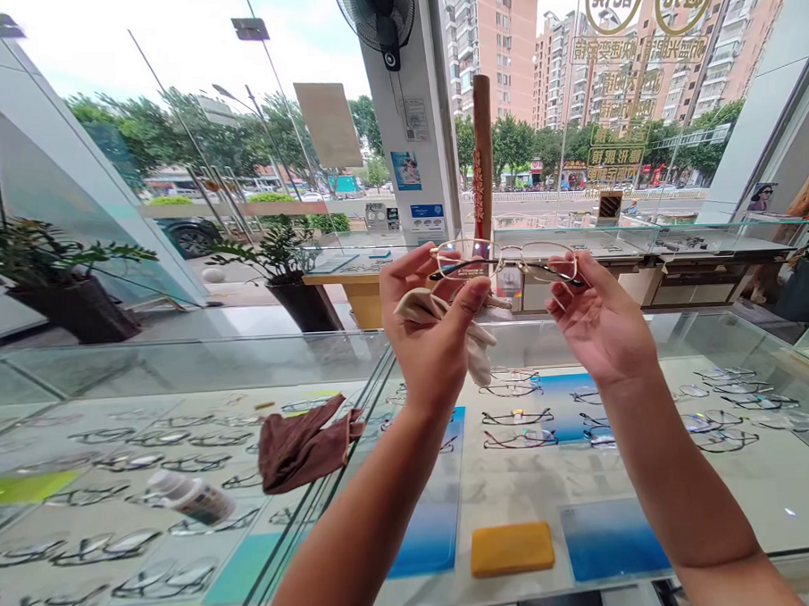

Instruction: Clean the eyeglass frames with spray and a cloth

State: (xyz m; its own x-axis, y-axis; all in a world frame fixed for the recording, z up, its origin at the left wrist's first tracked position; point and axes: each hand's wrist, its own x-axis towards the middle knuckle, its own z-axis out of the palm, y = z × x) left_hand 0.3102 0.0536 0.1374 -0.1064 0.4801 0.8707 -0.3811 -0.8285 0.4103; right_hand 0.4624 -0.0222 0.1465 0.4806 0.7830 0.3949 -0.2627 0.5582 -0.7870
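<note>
Thin gold-rimmed eyeglasses (512, 254) are held up above the glass counter, temples folded behind the lenses. My left hand (429, 324) grips their left side between thumb and fingers. A pale cleaning cloth (479, 349) is tucked in the same hand and hangs below the thumb. My right hand (603, 321) pinches the right end of the glasses with its fingertips. Below on the counter lie a brown cloth (307, 443), a white spray bottle (193, 498) on its side and a yellow case (512, 548).
The glass display counter (353, 363) holds rows of eyeglasses under its top. Beyond it stand a second glass showcase (716, 236), potted plants (296, 281), a wooden post (483, 157) and a wall fan (378, 14). Large windows face a street.
</note>
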